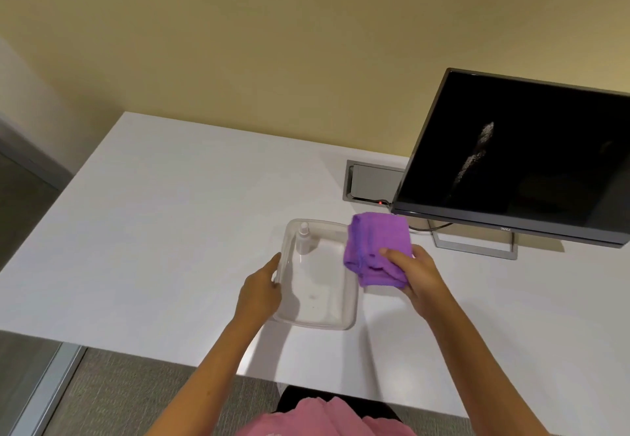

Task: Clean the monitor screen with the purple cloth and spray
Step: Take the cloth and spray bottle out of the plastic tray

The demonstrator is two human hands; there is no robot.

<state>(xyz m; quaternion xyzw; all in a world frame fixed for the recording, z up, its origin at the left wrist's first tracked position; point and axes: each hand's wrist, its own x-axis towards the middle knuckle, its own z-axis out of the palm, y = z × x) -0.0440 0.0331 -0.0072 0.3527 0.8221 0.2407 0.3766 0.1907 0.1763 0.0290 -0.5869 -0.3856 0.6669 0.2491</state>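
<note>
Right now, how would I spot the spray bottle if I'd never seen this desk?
Start at the dark monitor on the white desk. Left of its lower corner sits a clear plastic tray. The spray bottle stands upright in the tray's far corner, small and whitish, the only thing inside.

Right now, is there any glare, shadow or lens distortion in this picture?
Head view: a pale streak shows on the dark monitor screen, smear or glare, unclear; the right hand and purple cloth throw soft shadows on the white desk; the wide lens tilts the monitor.
</note>
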